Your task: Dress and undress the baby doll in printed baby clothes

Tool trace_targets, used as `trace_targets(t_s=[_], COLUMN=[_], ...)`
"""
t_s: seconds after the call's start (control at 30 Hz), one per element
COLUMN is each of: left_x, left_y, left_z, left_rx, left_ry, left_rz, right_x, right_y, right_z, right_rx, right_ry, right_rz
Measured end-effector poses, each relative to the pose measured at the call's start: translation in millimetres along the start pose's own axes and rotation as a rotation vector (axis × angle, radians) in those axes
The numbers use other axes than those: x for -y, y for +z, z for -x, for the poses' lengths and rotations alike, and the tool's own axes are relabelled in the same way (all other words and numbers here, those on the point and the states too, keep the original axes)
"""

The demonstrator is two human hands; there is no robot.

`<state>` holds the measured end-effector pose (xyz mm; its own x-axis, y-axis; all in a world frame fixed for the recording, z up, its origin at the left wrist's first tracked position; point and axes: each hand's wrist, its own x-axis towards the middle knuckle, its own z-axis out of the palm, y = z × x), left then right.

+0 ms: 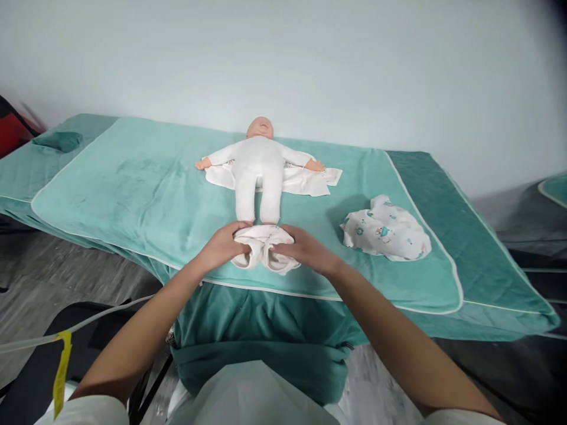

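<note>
A baby doll (259,159) with a white cloth body lies on its back on the green bed, feet towards me. At its feet is a bunched pair of white baby pants (264,236), the two leg openings facing me. My left hand (225,245) grips the left side, its thumb in one opening. On the other side my right hand (303,248) holds the fabric the same way. The doll's feet are mostly hidden behind the bunched cloth. Under the doll's back and arms a white garment (305,181) is spread out.
A crumpled white printed cloth (385,230) lies on the right of the green mat (146,177). Behind the bed (469,236) stands a pale wall (283,59). A black chair (66,330) and a pale tube (101,313) with a yellow tag are at lower left.
</note>
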<state>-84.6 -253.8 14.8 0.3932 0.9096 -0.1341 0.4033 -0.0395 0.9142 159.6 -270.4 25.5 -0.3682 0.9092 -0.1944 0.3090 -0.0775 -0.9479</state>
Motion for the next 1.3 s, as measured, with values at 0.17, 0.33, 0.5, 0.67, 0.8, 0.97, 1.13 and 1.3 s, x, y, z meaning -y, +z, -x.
trace_targets(t_s=[0.17, 0.33, 0.5, 0.67, 0.8, 0.97, 1.13, 1.3], left_x=[-32, -80, -116, -142, -153, -166, -177, -169], left_y=[-40.5, -79.6, -93.2, -95.5, -95.3, -96.1, -108.4, -125.6], left_z=[9, 17, 17, 24, 29, 37, 42, 39], left_rx=[0.33, 0.414, 0.207, -0.086, -0.107, -0.058, 0.039, 0.205], left_ry=[0.141, 0.253, 0.352, 0.437, 0.426, 0.495, 0.449, 0.316], left_rz=[-0.127, -0.476, -0.693, -0.493, -0.31, -0.2, -0.286, -0.208], right_x=[26, 77, 133, 174, 193, 209, 220, 222], right_y=[-26, -41, -35, -33, -32, -28, -37, -48], right_z=[4, -3, -7, -5, -3, 3, 9, 9], right_rx=[0.26, 0.346, 0.365, 0.31, 0.368, 0.465, 0.295, 0.188], right_ry=[-0.081, -0.238, -0.295, -0.392, -0.42, -0.417, -0.454, -0.527], right_rz=[0.047, 0.561, 0.844, 0.558, 0.419, 0.303, 0.487, 0.833])
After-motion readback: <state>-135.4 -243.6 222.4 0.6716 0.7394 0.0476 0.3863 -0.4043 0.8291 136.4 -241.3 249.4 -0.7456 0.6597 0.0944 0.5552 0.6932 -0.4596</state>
